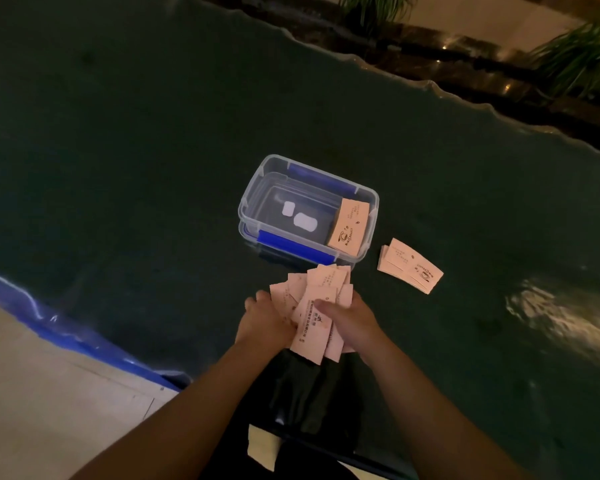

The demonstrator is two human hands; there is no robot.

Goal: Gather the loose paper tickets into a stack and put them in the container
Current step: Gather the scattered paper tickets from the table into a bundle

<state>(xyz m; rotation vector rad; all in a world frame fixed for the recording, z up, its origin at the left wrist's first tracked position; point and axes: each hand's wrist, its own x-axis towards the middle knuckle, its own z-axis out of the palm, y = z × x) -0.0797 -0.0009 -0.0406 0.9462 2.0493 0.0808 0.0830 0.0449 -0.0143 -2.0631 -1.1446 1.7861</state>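
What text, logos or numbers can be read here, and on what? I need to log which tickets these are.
Nothing reads clearly.
Ticket in the container: cup drawing and printed lines, too small and blurred to read.
Stack on the table: same cup drawing, text too small.
Tickets in both hands: dark printed characters, blurred, unreadable.
White stickers on the container floor: blank as far as visible.

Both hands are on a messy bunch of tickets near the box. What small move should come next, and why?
Probably squaring the bunch. The tickets held between the left hand and right hand fan out at different angles, so they are not yet a stack. The open box just beyond already holds one neat stack; another pile waits beside it.
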